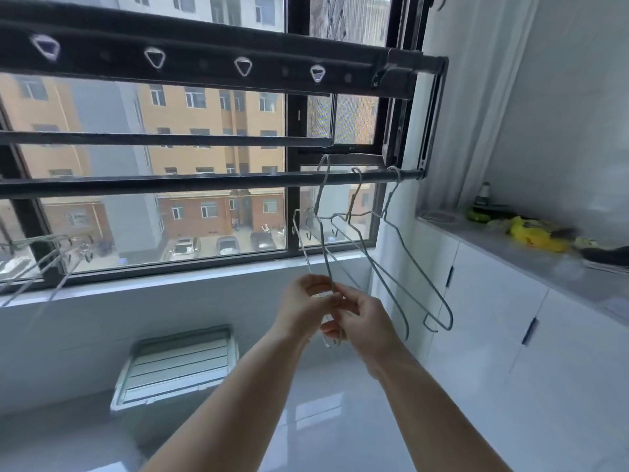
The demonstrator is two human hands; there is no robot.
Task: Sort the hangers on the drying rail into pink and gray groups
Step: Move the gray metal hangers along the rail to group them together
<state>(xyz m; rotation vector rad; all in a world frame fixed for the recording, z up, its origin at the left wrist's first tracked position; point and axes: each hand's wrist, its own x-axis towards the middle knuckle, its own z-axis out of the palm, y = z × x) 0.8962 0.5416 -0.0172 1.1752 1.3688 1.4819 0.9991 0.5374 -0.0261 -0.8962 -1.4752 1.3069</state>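
Three gray wire hangers hook over the right end of the lowest dark drying rail (pixel 204 181). The leftmost gray hanger (pixel 322 212) tilts down toward me; both hands pinch its lower wire. My left hand (pixel 306 301) grips it from the left and my right hand (pixel 360 318) from the right, fingers touching. The middle gray hanger (pixel 374 264) and the right gray hanger (pixel 413 264) hang free just right of my hands. More pale hangers (pixel 44 257) hang blurred at the far left edge; their colour is unclear.
Two more dark rails (pixel 170 139) and a beam with triangular holes (pixel 204 63) run above, in front of the window. A white cabinet counter (pixel 510 247) with yellow items stands right. A slatted vent panel (pixel 177 366) leans against the low wall.
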